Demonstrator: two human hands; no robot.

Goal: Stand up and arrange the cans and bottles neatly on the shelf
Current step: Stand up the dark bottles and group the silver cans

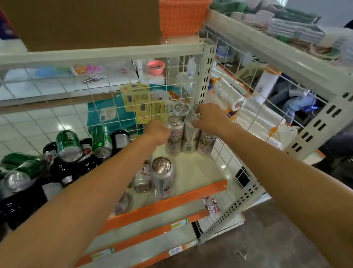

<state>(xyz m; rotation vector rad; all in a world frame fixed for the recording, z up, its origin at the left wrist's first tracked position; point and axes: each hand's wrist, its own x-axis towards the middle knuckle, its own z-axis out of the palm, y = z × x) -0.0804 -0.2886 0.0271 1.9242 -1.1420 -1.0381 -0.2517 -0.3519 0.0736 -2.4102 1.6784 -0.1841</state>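
Far left of my left grip: green aluminium cans [68, 145] and dark glass bottles [61, 165], toppled in a heap. My left grip [157, 132]: curled round an upright silver beer can [175, 138] on the white shelf [196, 175]. My right grip [210, 118]: clasping the neighbouring silver can [190, 140] by its top, beside the left grip's can.

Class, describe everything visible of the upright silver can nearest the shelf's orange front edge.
The silver can stands upright on the white shelf, near the front. Metallic-looking body, shiny lid with pull tab, blurred pale label with red print. Another can lies close at its left; contact unclear. Neither the left hand nor the right hand touches it.
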